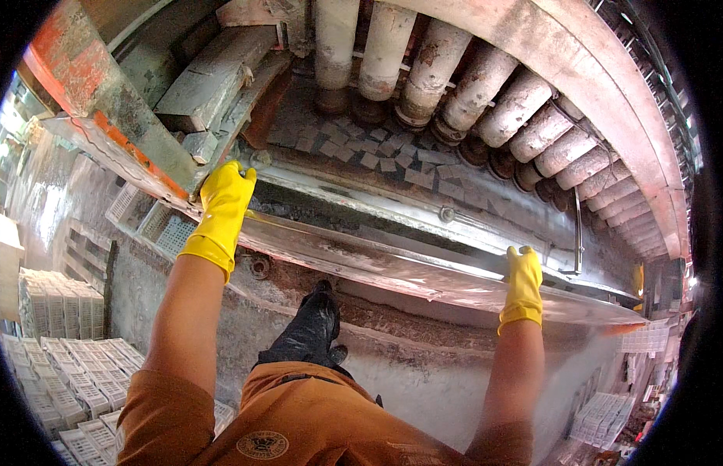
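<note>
Both my hands wear yellow rubber gloves and reach forward over a machine's front edge. My left hand [222,210] is closed, its curled fingers at the left end of a long pale metal rail [392,206]. Further right along the same rail, my right hand [522,287] has its fingers curled over it. A long, shiny metal panel [377,260] slopes along the near side, under my wrists, with a dark gap between it and the rail. Beyond the rail, small pale square pieces [404,159] lie scattered on the dark machine bed.
A row of thick dirty cylinders [431,70] stands behind the bed, under a curved beam [602,70]. An orange-edged metal frame [113,116] is at left. White plastic crates [62,307] are stacked at lower left, with more crates [602,419] at lower right.
</note>
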### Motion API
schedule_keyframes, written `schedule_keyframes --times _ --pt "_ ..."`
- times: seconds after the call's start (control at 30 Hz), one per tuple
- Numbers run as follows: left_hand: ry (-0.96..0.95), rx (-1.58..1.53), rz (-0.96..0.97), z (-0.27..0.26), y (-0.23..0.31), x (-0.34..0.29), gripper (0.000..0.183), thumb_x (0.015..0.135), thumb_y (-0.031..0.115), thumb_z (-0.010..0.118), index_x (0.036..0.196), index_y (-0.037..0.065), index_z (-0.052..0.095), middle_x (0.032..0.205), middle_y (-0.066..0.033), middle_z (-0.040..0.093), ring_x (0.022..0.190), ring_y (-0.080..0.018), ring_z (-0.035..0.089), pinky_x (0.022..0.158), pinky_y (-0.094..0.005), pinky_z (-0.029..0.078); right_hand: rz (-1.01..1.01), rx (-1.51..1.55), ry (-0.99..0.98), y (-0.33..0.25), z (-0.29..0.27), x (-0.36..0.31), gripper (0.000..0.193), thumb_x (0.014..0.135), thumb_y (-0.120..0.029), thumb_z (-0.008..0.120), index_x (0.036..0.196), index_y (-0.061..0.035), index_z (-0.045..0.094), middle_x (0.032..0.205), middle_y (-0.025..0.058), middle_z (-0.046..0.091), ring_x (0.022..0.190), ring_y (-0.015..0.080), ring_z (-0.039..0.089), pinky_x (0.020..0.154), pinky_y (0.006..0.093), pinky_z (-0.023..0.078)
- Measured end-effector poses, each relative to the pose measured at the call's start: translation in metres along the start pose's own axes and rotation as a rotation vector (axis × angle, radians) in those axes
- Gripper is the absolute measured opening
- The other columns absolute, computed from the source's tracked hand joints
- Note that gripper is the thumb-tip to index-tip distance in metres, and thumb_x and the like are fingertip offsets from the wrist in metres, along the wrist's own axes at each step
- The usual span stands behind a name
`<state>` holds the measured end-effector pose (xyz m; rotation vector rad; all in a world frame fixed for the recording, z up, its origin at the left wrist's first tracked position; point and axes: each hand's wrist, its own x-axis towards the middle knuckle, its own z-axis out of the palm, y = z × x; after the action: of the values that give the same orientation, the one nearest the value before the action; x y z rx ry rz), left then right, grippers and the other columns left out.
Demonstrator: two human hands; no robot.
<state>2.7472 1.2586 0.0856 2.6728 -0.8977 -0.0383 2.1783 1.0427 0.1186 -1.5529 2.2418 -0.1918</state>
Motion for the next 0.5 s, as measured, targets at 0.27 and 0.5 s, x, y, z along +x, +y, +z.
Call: schedule_keyframes --times 0.27,0.5 --pt "-0.044 0.032 -0.033 -0.01 0.015 0.004 0.04 0.087 0.046 0.069 0.106 0.01 0.071 0.106 -0.0164 0.073 0.101 -0.038 0.069 0.086 -0.0463 0.054 -0.025 -0.088 0.022 -0.013 -0.004 0.01 0.064 0.094 -0.044 0.064 0.141 -0.0018 0.053 0.112 0.0211 0.072 0.065 0.0299 0.074 0.066 0.037 0.059" --pt "-0.024 0.061 -0.069 -0.014 0.035 0.016 0.04 0.089 0.045 0.069 0.109 0.012 0.072 0.112 -0.0131 0.074 0.106 -0.0353 0.068 0.089 -0.0441 0.053 -0.077 -0.033 0.012 -0.023 -0.005 0.036 0.062 0.095 -0.043 0.064 0.14 -0.0015 0.054 0.122 0.0217 0.068 0.078 0.03 0.075 0.07 0.0381 0.06"
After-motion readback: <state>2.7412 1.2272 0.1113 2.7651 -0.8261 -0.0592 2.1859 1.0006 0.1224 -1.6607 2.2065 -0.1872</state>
